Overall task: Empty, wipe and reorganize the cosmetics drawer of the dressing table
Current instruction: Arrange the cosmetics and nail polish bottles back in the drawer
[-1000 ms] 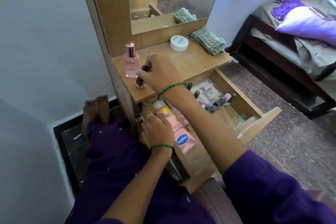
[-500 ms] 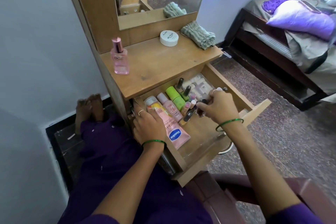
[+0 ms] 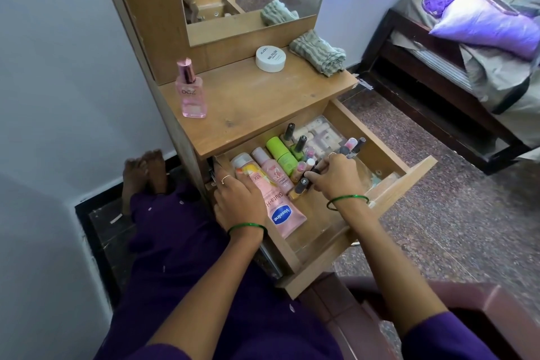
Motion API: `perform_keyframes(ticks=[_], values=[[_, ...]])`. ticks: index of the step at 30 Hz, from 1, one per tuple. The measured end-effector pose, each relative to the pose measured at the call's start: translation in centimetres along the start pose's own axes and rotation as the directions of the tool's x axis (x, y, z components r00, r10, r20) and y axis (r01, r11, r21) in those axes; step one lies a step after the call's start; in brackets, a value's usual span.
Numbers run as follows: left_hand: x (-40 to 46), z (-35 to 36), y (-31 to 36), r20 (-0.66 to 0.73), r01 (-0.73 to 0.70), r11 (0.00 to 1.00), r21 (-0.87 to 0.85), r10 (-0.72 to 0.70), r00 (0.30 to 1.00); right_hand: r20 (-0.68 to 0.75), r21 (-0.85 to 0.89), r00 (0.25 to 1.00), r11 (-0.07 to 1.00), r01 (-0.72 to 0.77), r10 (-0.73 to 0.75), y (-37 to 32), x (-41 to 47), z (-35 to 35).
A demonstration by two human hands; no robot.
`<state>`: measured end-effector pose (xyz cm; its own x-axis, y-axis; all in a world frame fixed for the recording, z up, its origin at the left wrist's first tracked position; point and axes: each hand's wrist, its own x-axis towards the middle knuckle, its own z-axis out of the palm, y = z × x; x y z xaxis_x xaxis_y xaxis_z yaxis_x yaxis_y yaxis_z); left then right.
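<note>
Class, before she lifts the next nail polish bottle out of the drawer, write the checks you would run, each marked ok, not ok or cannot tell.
1. Drawer pulled out far enough to reach in: ok.
2. Right hand on a small dark bottle: ok; firmness of grip: cannot tell.
3. Left hand resting on the Vaseline tube, out of the lifting path: ok.
4. Bare space on the tabletop near the pink perfume bottle: ok.
5. Neighbouring nail polish bottles stable: cannot tell.
</note>
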<state>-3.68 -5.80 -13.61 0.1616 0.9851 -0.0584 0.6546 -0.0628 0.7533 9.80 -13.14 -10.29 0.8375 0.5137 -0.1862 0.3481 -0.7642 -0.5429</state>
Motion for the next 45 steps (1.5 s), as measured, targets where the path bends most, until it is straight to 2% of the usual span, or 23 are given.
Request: perform_keyframes(ticks=[6, 11, 14, 17, 20, 23, 26, 28, 37, 42, 45], values=[[0.0, 0.0, 0.0, -0.008, 0.001, 1.0, -0.004, -0.001, 1.0, 0.001, 0.044, 1.0, 0.999, -0.008, 0.007, 0.0, 0.2, 0.4], [0.0, -0.1, 0.1, -0.003, 0.002, 1.0, 0.001, -0.002, 1.0, 0.008, -0.053, 1.0, 0.999, 0.005, -0.005, -0.4, -0.3, -0.8], [0.1, -0.3, 0.2, -0.003, 0.007, 1.0, 0.02, -0.007, 1.0, -0.069, -0.084, 0.995, 0.995, 0.061, -0.067, -1.7, -0.4, -2.2], [0.1, -0.2, 0.2, -0.005, 0.002, 1.0, 0.027, -0.002, 1.0, -0.103, -0.045, 0.977, 0.982, 0.183, -0.187, -5.7, -0.7, -3.5], [0.2, -0.3, 0.3, 0.022, 0.014, 0.999, 0.037, -0.015, 1.0, -0.096, 0.038, 0.915, 0.917, 0.397, -0.392, -11.7, -1.1, -3.8], [0.1, -0.5, 0.5, 0.041, 0.023, 0.999, 0.033, -0.025, 0.999, -0.074, 0.155, 0.797, 0.783, 0.603, -0.599, -17.5, -1.7, -3.0], [0.2, -0.4, 0.4, 0.043, 0.026, 0.999, 0.046, -0.028, 0.999, 0.031, 0.062, 0.671, 0.672, 0.738, -0.741, -21.2, -1.2, -2.0], [0.3, -0.2, 0.2, 0.053, 0.033, 0.997, 0.064, -0.036, 0.998, 0.125, -0.004, 0.646, 0.651, 0.759, -0.753, -22.5, -0.6, -1.2], [0.2, -0.3, 0.4, 0.044, 0.018, 0.998, 0.053, -0.02, 0.999, 0.079, -0.107, 0.678, 0.67, 0.735, -0.731, -22.6, 0.5, 0.4], [0.3, 0.2, 0.0, 0.003, 0.016, 1.0, 0.027, -0.016, 1.0, 0.061, -0.1, 0.688, 0.682, 0.725, -0.723, -19.8, 0.7, -2.4], [0.5, 0.6, -0.4, -0.025, 0.011, 1.0, 0.02, -0.01, 1.0, 0.071, -0.166, 0.699, 0.683, 0.712, -0.711, -17.1, 0.6, -5.9]])
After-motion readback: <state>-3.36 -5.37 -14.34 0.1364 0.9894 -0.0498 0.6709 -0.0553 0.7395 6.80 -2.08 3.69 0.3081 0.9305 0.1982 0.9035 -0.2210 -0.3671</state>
